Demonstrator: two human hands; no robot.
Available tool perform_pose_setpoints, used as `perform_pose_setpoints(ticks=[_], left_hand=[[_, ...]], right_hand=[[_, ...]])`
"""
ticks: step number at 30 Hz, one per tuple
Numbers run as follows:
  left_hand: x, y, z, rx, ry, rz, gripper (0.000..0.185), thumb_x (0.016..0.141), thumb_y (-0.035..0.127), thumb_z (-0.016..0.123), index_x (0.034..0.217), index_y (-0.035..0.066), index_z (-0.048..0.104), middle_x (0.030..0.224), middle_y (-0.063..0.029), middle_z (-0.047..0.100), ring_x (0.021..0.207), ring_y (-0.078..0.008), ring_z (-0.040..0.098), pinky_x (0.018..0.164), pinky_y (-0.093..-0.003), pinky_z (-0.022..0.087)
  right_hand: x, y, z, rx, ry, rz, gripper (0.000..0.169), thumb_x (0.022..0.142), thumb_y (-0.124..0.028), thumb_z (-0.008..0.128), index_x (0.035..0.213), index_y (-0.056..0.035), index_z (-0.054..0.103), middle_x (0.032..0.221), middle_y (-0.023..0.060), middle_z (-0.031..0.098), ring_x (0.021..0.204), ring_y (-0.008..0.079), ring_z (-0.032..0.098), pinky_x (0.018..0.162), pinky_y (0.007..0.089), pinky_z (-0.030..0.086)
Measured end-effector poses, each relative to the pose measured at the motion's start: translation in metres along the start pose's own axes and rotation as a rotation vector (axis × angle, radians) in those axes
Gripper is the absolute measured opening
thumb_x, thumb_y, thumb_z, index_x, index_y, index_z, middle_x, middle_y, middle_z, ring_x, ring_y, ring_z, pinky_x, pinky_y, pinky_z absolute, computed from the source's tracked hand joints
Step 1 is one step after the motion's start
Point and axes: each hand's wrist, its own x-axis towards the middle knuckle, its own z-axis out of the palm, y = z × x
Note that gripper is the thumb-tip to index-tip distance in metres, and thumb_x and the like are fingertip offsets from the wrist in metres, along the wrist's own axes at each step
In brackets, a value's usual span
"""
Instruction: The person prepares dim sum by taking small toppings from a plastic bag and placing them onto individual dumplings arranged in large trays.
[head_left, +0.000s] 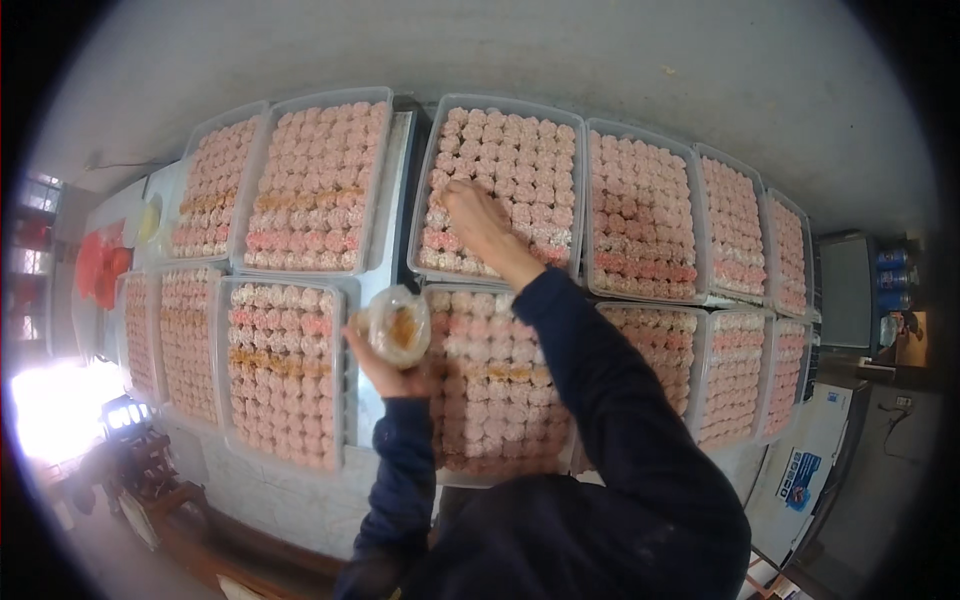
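Note:
My left hand (390, 373) grips a clear plastic bag or bag-lined container (400, 326) with golden-orange bits inside. It is over the gap between two front trays. My right hand (480, 221) reaches over a clear plastic tray (517, 104) in the back row, its fingertips drawn together at the tray's left side. Small round pink sweets (525, 154) fill that tray in tight rows, some paler or deeper pink. A little golden topping shows by the fingertips; whether they hold any is hidden. Golden rows (277, 366) cross the sweets in the front tray left of my left hand.
Several similar trays (645, 129) of pink sweets stand in two rows on the tables. A grey wall (525, 45) rises behind them. Red plastic (103, 259) lies at the far left. A white appliance (799, 465) and blue cans (892, 279) are at the right.

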Motion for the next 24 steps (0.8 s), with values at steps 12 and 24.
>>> perform_pose_setpoints(ticks=[12, 24], left_hand=[[-0.078, -0.004, -0.017, 0.064, -0.225, -0.019, 0.06, 0.104, 0.061, 0.042, 0.137, 0.012, 0.051, 0.129, -0.011, 0.062, 0.12, -0.0281, 0.061, 0.102, -0.0455, 0.053], [-0.139, -0.13, 0.038, 0.185, -0.59, -0.478, 0.074, 0.103, 0.066, 0.036, 0.128, 0.001, 0.062, 0.115, -0.0165, 0.07, 0.104, -0.0274, 0.07, 0.092, -0.04, 0.058]], right_hand=[[-0.135, 0.008, -0.162, 0.084, 0.293, -0.005, 0.018, 0.093, -0.004, 0.064, 0.107, 0.0043, 0.072, 0.111, 0.0216, 0.071, 0.096, 0.0366, 0.07, 0.085, 0.0369, 0.057], [-0.277, -0.066, -0.196, 0.346, -0.188, 0.014, 0.017, 0.081, 0.004, 0.06, 0.097, 0.0076, 0.065, 0.103, 0.0224, 0.065, 0.094, 0.04, 0.065, 0.08, 0.0432, 0.055]])
